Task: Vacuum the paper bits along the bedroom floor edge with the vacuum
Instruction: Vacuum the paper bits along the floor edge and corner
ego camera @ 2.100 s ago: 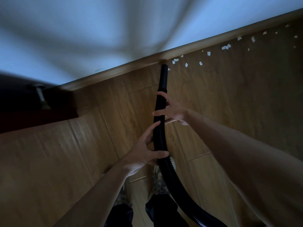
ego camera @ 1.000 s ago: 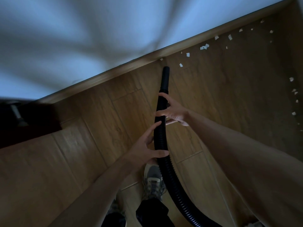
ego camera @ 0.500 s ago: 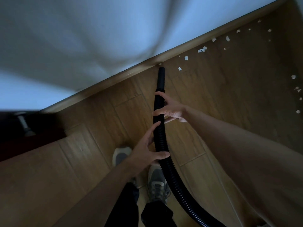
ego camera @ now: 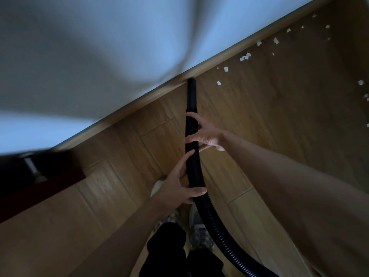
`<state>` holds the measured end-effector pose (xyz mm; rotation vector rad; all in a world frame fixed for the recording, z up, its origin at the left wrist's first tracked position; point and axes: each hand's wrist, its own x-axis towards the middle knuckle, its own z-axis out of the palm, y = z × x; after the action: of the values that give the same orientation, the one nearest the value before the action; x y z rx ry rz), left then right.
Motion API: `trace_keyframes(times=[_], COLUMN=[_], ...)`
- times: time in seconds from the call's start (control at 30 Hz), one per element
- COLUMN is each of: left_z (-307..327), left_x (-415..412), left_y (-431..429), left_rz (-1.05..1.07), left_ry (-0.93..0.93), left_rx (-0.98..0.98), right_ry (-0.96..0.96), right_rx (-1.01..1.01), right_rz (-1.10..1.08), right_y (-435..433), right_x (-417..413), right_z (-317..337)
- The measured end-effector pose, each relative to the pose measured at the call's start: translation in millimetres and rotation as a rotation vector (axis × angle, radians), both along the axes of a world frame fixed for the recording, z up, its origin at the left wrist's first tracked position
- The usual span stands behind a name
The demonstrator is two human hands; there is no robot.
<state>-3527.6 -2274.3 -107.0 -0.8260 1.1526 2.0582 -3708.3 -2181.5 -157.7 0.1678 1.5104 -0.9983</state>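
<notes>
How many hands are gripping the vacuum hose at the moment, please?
2. The right hand holds the hose further forward, just behind the smooth nozzle. The left hand grips it lower down, nearer the person's body.

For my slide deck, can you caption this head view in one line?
Both hands, left hand and right hand, steer the vacuum hose nozzle to the baseboard; paper bits remain.
</notes>
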Motion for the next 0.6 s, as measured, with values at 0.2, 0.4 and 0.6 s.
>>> trace_keyframes(times=[0.2,0.4,0.6], left_z=[3.3,6.6,8.1], left_x=[-5.2,-19.5,-34.3], left_y=[6.6,12.5,18.0], left_rz=[-0.035,-0.092,-0.164], left_ry=[-0.045,-0.089,-0.073], left_rx=[0.056,0.118,0.115], right_ry=[-0.009,0.001,0.002], right_rx=[0.031,0.076,0.092], right_rz=[-0.042,-0.132,-0.177], right_y=[19.5,42.1,58.2], right_x=[2.3,-0.4,-7.2], right_z=[1.3,2.8,4.3])
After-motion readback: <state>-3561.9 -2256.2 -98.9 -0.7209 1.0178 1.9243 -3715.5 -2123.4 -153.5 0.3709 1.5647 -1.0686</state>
